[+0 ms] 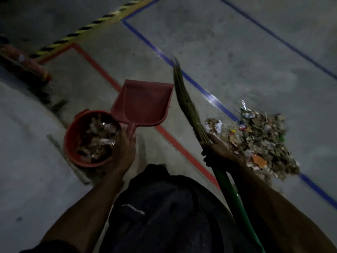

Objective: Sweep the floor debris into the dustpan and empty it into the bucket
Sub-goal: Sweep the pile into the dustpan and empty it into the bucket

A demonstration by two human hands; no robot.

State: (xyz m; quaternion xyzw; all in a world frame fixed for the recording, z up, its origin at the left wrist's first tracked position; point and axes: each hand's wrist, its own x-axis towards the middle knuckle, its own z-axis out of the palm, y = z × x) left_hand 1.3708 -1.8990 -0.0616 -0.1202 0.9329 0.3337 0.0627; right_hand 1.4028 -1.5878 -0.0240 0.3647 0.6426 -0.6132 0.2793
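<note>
My left hand [122, 150] grips the handle of a red dustpan [144, 102], which is held in the air with an empty scoop beside the bucket. The red bucket [70, 137] stands on the floor at the left and holds paper and leaf litter. My right hand [217, 151] grips a broom [187, 105] where its straw bristles meet the green handle; the bristles point up and away. A pile of mixed debris [259, 141] lies on the concrete to the right, across a blue floor line.
Red [102, 70] and blue floor tape lines [198, 86] cross the concrete. Yellow-black hazard tape [87, 27] runs at the upper left. A dark and red object [25, 64] lies at the left edge. A grey strip [67, 157] lies by the bucket.
</note>
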